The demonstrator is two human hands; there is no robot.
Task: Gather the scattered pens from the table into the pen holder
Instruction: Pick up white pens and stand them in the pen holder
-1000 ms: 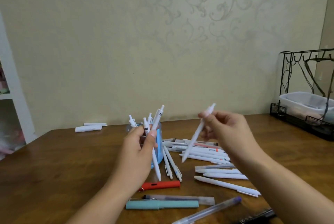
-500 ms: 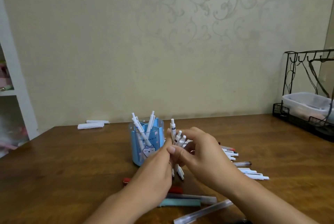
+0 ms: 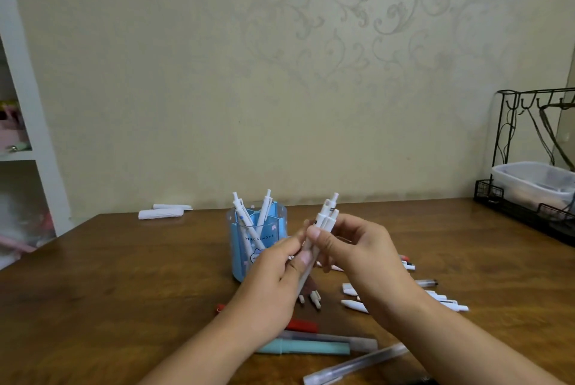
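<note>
Bundle of white click pens [image 3: 325, 223] held upright just right of the blue pen holder [image 3: 259, 240], w/ both hands on it: left hand [image 3: 273, 272] pinching the lower barrels, right hand [image 3: 354, 247] w/ fingers curled round the top. Vs 0.5 s ago the bundle sits higher and further from the holder. Holder is translucent plastic, divided, print reads approx. "Hachiware". More pens [image 3: 435, 297] lie scattered on the glossy wood surface [image 3: 124, 291].

White paper rolls [image 3: 161, 212] far left beyond hands, near wall. Black wire rack [image 3: 525, 167] far right, clear plastic tub [image 3: 529, 181] inside. White shelf unit [image 3: 28, 123] at left edge.
</note>
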